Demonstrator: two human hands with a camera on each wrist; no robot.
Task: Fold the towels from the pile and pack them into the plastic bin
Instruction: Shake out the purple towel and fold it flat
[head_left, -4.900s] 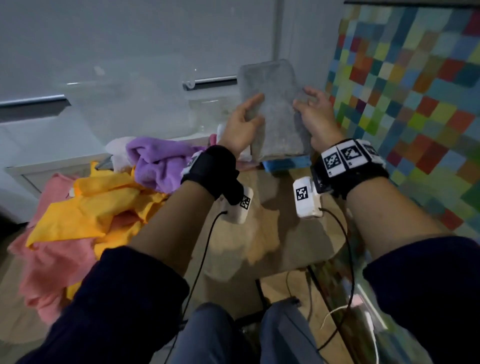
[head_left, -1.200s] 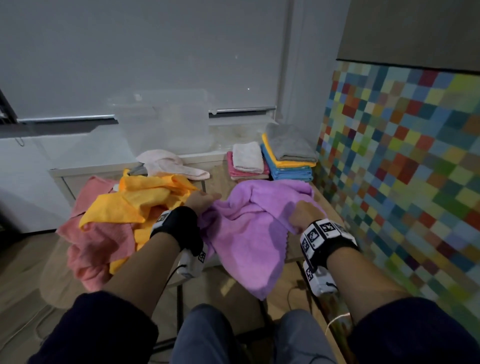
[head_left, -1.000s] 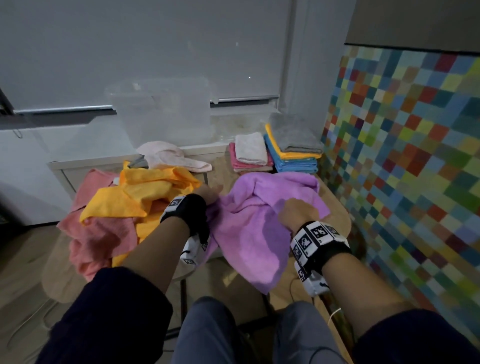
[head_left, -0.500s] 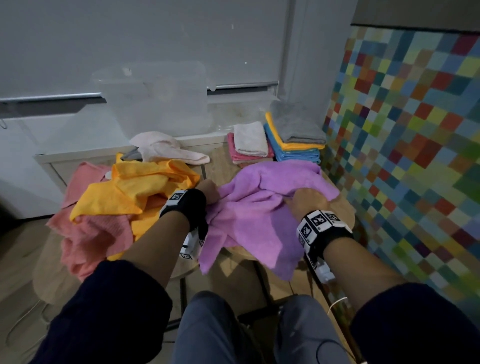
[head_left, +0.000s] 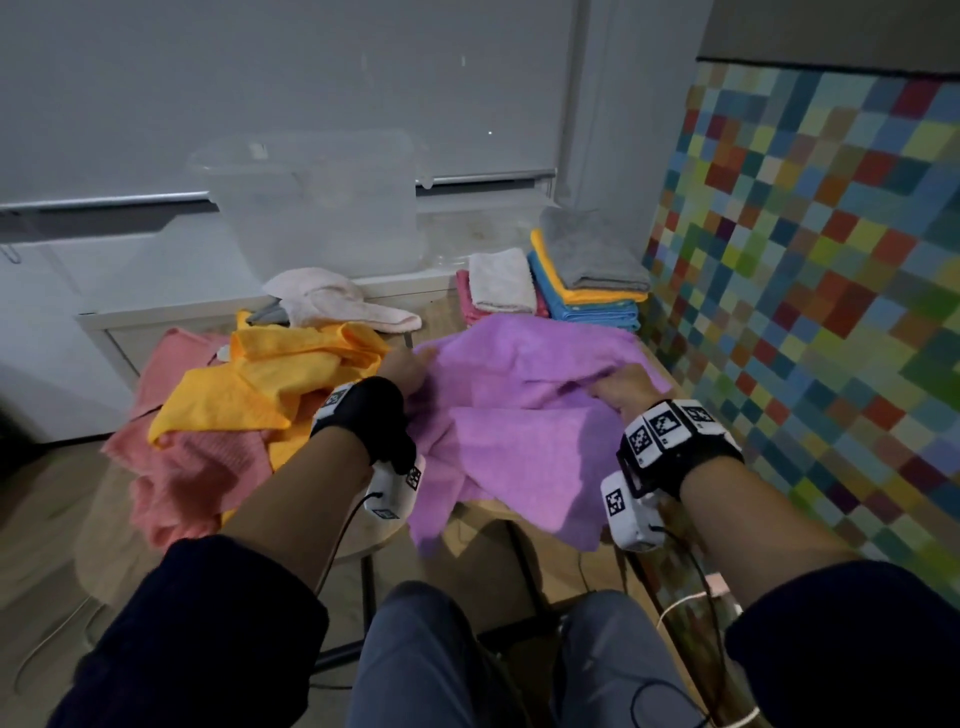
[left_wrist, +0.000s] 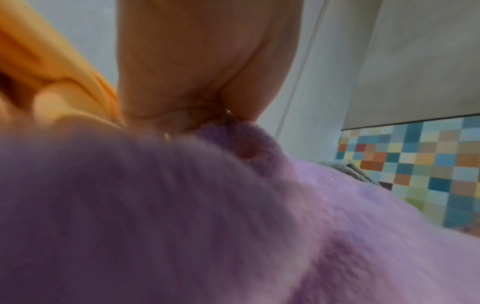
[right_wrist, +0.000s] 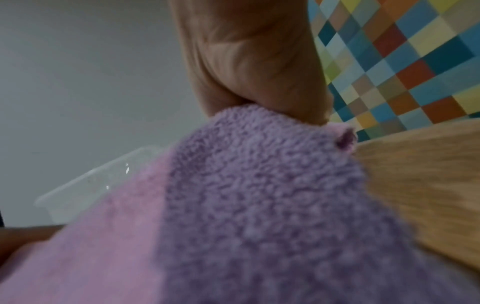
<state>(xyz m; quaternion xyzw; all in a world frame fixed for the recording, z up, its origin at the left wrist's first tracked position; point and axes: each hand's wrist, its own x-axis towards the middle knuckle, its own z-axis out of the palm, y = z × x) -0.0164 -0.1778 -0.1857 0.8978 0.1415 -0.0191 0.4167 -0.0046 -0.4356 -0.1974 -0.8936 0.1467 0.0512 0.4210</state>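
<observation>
- Two hands are on one fluffy lilac towel (head_left: 519, 410): the left hand (head_left: 408, 370) pinches its left edge, the right hand (head_left: 626, 387) has its fingers curled into the cloth near the right edge; both wrist views show fingers clamped on the pile fabric.
- Half a second back the towel sat more bunched between the hands; now it is drawn wider across the wooden tabletop (right_wrist: 420, 174), its near part hanging over the front edge. About five seconds ago the hands were setting a grey folded towel (head_left: 592, 249) on the stack.
- Judging by that, this is the spreading step before the first fold of a fresh towel.
- Beside the left hand lies the unfolded pile, a crumpled yellow towel (head_left: 270, 379) over a salmon-pink one (head_left: 182, 457).
- Behind, two folded stacks (head_left: 550, 291) stand just beyond the lilac towel's far edge.
- Farther back, the clear plastic bin (head_left: 311, 208) looks empty, so packing seems not yet begun.
</observation>
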